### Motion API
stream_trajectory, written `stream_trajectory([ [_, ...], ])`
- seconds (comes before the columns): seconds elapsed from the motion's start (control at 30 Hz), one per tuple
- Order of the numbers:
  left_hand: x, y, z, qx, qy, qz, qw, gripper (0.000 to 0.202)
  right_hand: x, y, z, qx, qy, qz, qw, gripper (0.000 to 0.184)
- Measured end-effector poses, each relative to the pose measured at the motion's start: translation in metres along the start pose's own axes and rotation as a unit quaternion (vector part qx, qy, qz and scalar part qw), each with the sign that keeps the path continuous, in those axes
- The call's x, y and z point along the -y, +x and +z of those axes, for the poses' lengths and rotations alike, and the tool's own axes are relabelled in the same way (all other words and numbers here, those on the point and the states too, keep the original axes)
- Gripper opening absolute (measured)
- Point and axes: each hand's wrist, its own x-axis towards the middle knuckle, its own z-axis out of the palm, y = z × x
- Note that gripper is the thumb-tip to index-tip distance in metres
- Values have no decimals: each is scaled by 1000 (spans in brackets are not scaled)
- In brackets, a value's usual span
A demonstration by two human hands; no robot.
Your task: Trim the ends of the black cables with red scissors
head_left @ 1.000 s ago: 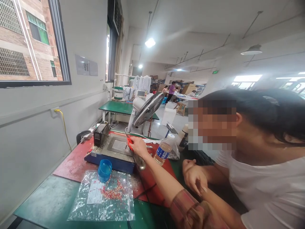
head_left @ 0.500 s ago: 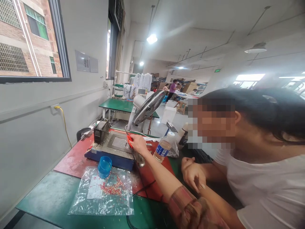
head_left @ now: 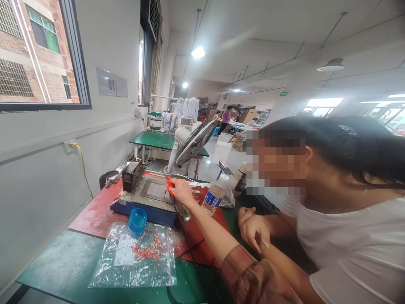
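Observation:
My right hand (head_left: 181,190) reaches forward from a patterned sleeve to a metal plate (head_left: 152,192) set on a blue base. Its fingers are closed on a small red-handled tool (head_left: 170,187) at the plate's right edge. A thin black wire runs past the hand and down over the red mat (head_left: 95,211). A small black fan (head_left: 131,176) stands at the plate's left end. My left hand is out of view. In front of the blue base sit a blue cup (head_left: 137,220) and a clear plastic bag (head_left: 136,257) with small red bits in it.
A person in a white shirt (head_left: 348,249) leans in close on my right, one hand (head_left: 253,230) resting on their other forearm. A water bottle (head_left: 213,196) stands right of the plate and a desk fan (head_left: 194,141) behind it. The wall runs along the green table's (head_left: 63,270) left side.
My right hand stays at the plate's edge with the red tool. The view has only drifted slightly.

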Motion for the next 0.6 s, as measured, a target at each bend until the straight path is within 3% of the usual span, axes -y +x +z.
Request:
stream_trajectory([
  [0.4, -42, 34, 44, 73, 10, 45, 996, 33, 2, 0, -3, 2, 16, 7, 1000, 22],
  [0.6, -45, 30, 36, 64, 21, 47, 997, 36, 2, -1, -3, -2, 56, 16, 998, 20],
])
